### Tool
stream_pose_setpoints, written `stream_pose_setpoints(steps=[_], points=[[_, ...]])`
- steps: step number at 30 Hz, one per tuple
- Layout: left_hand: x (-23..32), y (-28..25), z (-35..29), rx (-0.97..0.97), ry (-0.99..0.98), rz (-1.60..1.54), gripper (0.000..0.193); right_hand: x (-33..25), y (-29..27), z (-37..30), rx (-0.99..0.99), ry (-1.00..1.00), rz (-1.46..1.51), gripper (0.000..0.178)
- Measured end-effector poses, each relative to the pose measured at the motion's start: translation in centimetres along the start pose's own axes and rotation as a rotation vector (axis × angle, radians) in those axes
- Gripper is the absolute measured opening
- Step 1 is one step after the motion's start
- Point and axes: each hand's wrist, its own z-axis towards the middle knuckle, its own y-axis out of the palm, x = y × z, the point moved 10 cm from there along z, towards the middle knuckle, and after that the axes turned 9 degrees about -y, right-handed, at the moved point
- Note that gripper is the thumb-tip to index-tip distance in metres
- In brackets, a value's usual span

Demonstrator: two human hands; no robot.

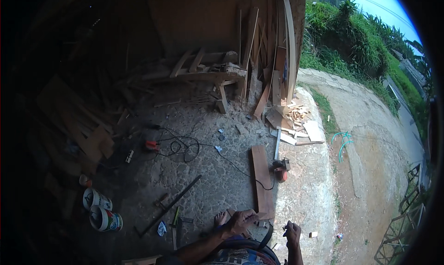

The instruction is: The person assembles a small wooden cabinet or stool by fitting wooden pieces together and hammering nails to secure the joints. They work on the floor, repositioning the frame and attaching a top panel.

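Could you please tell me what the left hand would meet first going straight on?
Likely the plank, whose near end shows just beyond the left hand; depth is unclear, so it might pass above.

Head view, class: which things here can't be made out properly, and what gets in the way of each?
Left hand, head view: too small and blurred to show whether it holds anything.
Right hand, head view: too small to identify anything in its grip.
White buckets, head view: shadow obscures their contents.
Boards at left, head view: darkness swallows part of the pile.
Patterned clothing, head view: cut off by the lower edge.
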Motion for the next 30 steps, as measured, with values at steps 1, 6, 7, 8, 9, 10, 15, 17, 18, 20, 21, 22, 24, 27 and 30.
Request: stream_pose_setpoints(steps=[1,6,7,8,9,10,15,17,18,20,21,22,24,27,30], points=[[-2.2,-1.5,-0.1,0.044,-0.043,-0.032,0.028,-1.5,0.3,0.6,-0.020,-0.065,-0.016,0.034],[-10.3,-4.2,-0.3,0.152,-0.113,-0.421,0.027,-11.5,6.9,1.0,-0.189,-0.224,0.026,0.019],[-10.5,-4.4,-0.5,0.175,-0.127,-0.530,0.026,-13.0,8.8,0.3,-0.257,-0.226,0.006,0.018],[-10.6,-4.2,-0.4,0.182,-0.136,-0.536,0.022,-13.3,10.6,0.1,-0.344,-0.284,0.048,0.018],[-10.2,-3.7,-0.2,0.160,-0.119,-0.592,0.022,-13.9,12.8,-0.8,-0.415,-0.338,0.151,0.018],[-9.7,-3.1,-0.1,0.138,-0.101,-0.648,0.024,-14.0,14.7,-1.6,-0.477,-0.379,0.173,0.020],[-2.7,-2.4,-1.1,0.005,-0.122,-0.749,0.028,-16.0,19.7,-5.5,-0.602,-0.351,0.255,0.027],[-4.6,-1.7,-0.8,-0.004,-0.160,-0.843,0.031,-16.0,19.9,-6.2,-0.690,-0.300,0.102,0.040],[-5.1,-2.1,-1.0,0.062,-0.206,-0.813,0.028,-16.4,19.8,-6.8,-0.731,-0.264,0.065,0.044],[-7.1,-0.6,0.2,0.012,-0.236,-0.971,0.026,-17.6,19.0,-8.2,-0.793,-0.138,0.046,0.060],[-7.2,0.2,1.0,-0.025,-0.251,-1.049,0.025,-17.5,17.9,-8.5,-0.738,-0.082,-0.051,0.062],[-7.0,0.8,1.6,-0.061,-0.265,-1.025,0.021,-14.1,17.2,-7.6,-0.718,-0.136,-0.056,0.061],[-7.0,0.5,0.6,-0.047,-0.321,-1.090,0.021,-11.5,17.8,-7.7,-0.746,-0.216,-0.043,0.064],[-7.5,0.5,0.3,-0.031,-0.363,-1.151,0.021,-11.9,19.0,-8.7,-0.830,-0.186,-0.116,0.066],[-6.3,0.9,0.0,-0.119,-0.351,-1.207,0.022,-13.7,18.2,-9.8,-0.764,-0.024,0.116,0.069]])
